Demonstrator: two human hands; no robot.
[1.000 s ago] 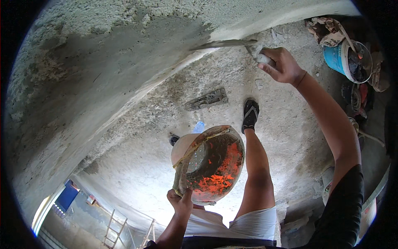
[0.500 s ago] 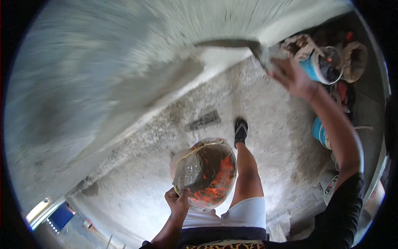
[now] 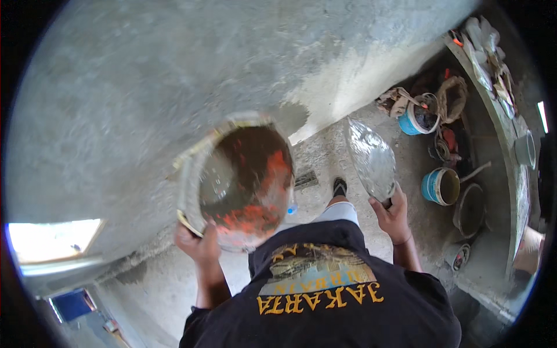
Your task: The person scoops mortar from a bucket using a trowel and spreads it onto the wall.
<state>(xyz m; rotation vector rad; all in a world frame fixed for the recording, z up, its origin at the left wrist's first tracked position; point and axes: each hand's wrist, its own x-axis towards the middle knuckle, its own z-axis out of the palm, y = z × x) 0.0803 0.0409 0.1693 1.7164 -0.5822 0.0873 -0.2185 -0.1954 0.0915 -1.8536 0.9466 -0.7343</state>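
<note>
Head view: left hand (image 3: 200, 246) clamped on bowl (image 3: 238, 182) rim, right hand (image 3: 393, 216) clamped on trowel (image 3: 371, 159) handle. Hands apart. Trowel blade pointing up and away, bowl off to its left, close by wall (image 3: 145, 87).

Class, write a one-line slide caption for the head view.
Facing a grey plastered wall, the left hand grips an orange mortar bucket; the right hand holds a trowel.

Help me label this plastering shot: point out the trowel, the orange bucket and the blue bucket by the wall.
trowel (image 3: 371, 158), head view, middle of the blade.
orange bucket (image 3: 246, 185), head view, inside wall.
blue bucket (image 3: 411, 124), head view, outer side below the rim.
</note>
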